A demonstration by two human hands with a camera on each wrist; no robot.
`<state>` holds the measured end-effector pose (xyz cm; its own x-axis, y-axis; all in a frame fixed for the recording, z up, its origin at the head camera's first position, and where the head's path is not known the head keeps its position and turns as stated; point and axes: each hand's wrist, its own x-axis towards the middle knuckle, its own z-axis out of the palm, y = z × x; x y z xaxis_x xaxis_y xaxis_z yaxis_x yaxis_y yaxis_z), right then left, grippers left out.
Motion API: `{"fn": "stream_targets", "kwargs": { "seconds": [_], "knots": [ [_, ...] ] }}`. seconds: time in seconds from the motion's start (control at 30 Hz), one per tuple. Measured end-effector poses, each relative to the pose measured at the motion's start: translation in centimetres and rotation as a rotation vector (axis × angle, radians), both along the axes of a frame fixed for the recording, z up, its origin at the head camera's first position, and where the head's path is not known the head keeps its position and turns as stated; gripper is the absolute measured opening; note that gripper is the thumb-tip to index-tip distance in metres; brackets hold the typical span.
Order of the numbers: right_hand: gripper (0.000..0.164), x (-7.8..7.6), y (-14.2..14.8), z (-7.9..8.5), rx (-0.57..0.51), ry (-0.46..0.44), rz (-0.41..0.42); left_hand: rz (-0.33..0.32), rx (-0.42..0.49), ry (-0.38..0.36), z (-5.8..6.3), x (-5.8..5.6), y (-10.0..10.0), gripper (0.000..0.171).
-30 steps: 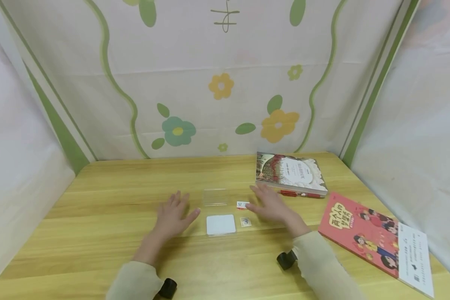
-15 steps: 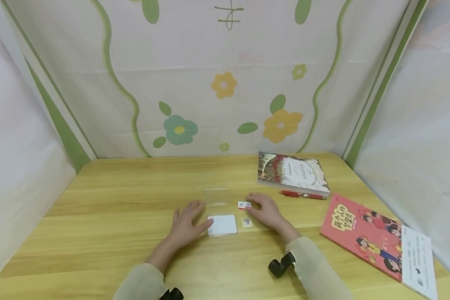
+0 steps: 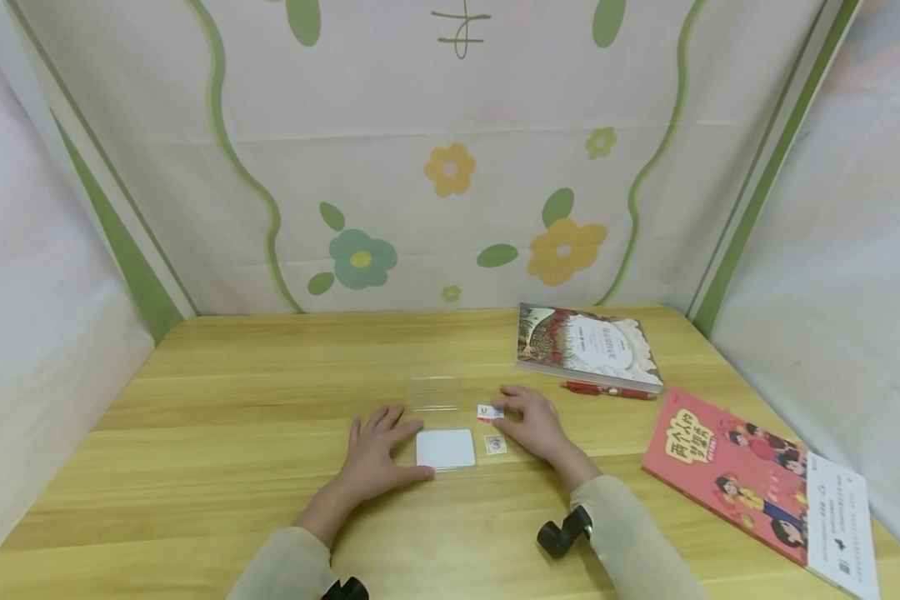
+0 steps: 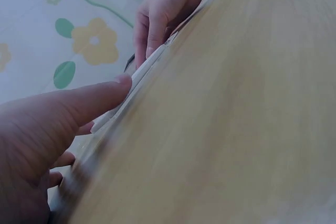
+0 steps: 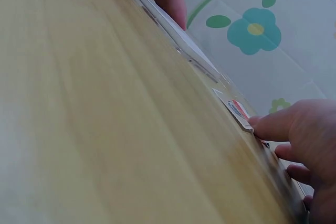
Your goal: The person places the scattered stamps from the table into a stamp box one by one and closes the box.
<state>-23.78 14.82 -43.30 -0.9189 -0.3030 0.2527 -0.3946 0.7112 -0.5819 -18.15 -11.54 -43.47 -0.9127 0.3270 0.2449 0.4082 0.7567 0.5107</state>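
Note:
In the head view a clear plastic case lies flat on the table, its transparent lid point(image 3: 433, 393) on the far side and a white rounded insert point(image 3: 446, 449) in the near half. My left hand point(image 3: 378, 460) rests spread at the case's left side, index finger by the far corner, thumb at the near edge; the left wrist view has the thumb point(image 4: 118, 87) against that edge. My right hand point(image 3: 534, 427) holds a small white-and-red stamp point(image 3: 487, 412) by its edges between thumb and forefinger. A second, blue-printed stamp point(image 3: 495, 444) lies just nearer, beside the case.
A thick book point(image 3: 588, 346) lies at the back right with a red pen point(image 3: 607, 391) along its front edge. A flatter red-covered book point(image 3: 735, 471) lies at the right side. White patterned fabric point(image 3: 390, 167) walls the wooden table point(image 3: 195, 450) on three sides.
Both hands have come down and inward. The left hand has moved right to the case, its thumb shifting to the near edge. My right fingers have closed in around the white-and-red stamp.

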Motion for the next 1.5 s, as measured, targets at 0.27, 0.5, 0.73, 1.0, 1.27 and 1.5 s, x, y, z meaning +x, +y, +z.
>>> {"fn": "stream_targets", "kwargs": {
  "seconds": [0.27,0.5,0.73,1.0,1.27,1.5],
  "knots": [
    [0.021,-0.12,-0.06,-0.07,0.004,0.026,-0.003,-0.001,-0.019,0.027,-0.19,0.03,0.01,0.068],
    [0.017,-0.06,-0.24,-0.01,0.036,0.037,-0.002,0.016,-0.027,0.024,-0.41,0.08,0.13,0.069],
    [0.012,0.13,-0.48,0.12,0.044,0.05,0.008,0.007,-0.028,0.027,-0.42,0.02,0.07,0.068],
    [0.009,0.13,-0.55,0.15,0.035,0.087,0.026,0.008,-0.032,0.026,-0.3,0.11,0.13,0.069],
    [0.008,0.03,-0.49,0.09,-0.005,0.13,0.062,0.004,-0.029,0.032,-0.39,0.05,0.13,0.069],
    [0.015,-0.15,-0.52,-0.11,-0.023,0.089,0.081,0.002,-0.03,0.034,-0.43,0.02,0.13,0.068]
  ]
}}
